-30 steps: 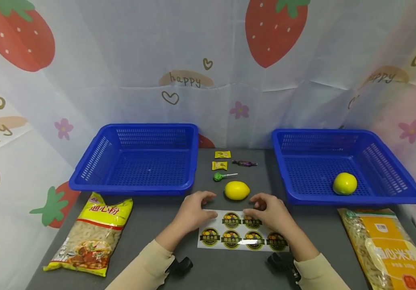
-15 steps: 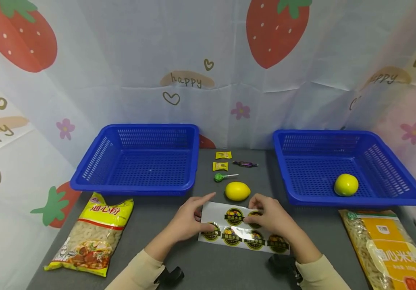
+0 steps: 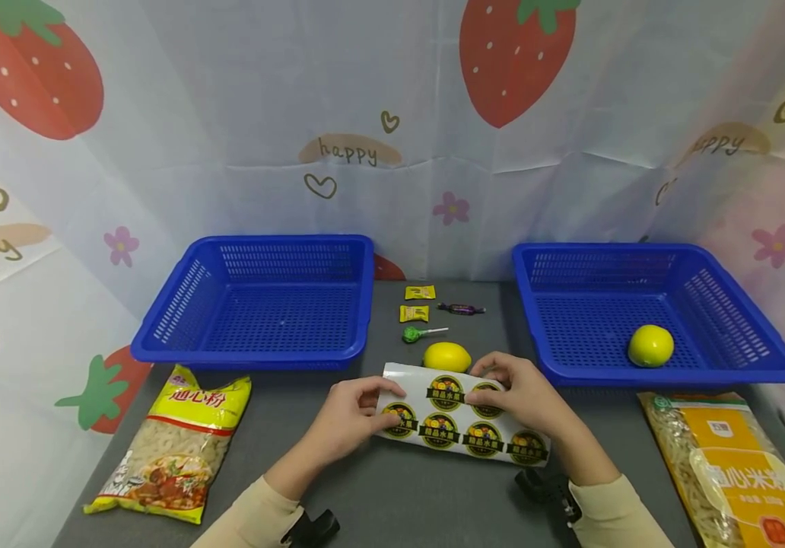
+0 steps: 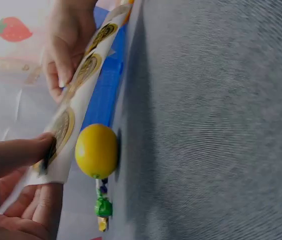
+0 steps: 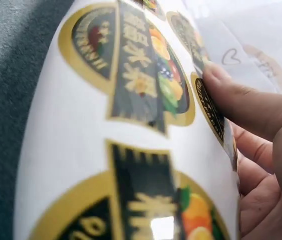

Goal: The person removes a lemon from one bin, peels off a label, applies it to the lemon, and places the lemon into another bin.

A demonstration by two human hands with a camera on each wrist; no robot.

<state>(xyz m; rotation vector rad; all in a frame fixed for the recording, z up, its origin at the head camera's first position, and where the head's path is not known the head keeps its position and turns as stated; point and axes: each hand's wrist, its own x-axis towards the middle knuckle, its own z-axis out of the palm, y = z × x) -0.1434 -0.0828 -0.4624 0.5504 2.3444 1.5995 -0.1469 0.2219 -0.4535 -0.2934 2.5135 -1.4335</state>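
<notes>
A white sheet [image 3: 395, 377] of round black-and-gold fruit stickers is raised off the table, slightly bent. My left hand [image 3: 341, 418] pinches its left edge, thumb on the printed face and fingers behind, as the left wrist view confirms. At the upper right edge, my right hand [image 3: 525, 396] grips it the same way, the thumb [image 5: 240, 100] lying over a sticker. Several stickers show on the sheet in the right wrist view; a bare spot is at the upper left. Just behind the sheet lies a yellow lemon [image 3: 446, 355], its lower edge hidden in the head view.
Behind the lemon lie a green lollipop [image 3: 413, 333], two yellow-wrapped candies [image 3: 414, 313] and a purple-wrapped one [image 3: 461, 309]. Blue baskets stand left [image 3: 249, 355] and right [image 3: 673, 374], the right one holding a yellow-green fruit [image 3: 650, 345]. Pasta bags lie left [image 3: 173, 449] and right [image 3: 742, 472].
The sheet lay flat on the table with both hands at its top corners. Both hands have taken hold of it and lifted it, tilting it up in front of the lemon.
</notes>
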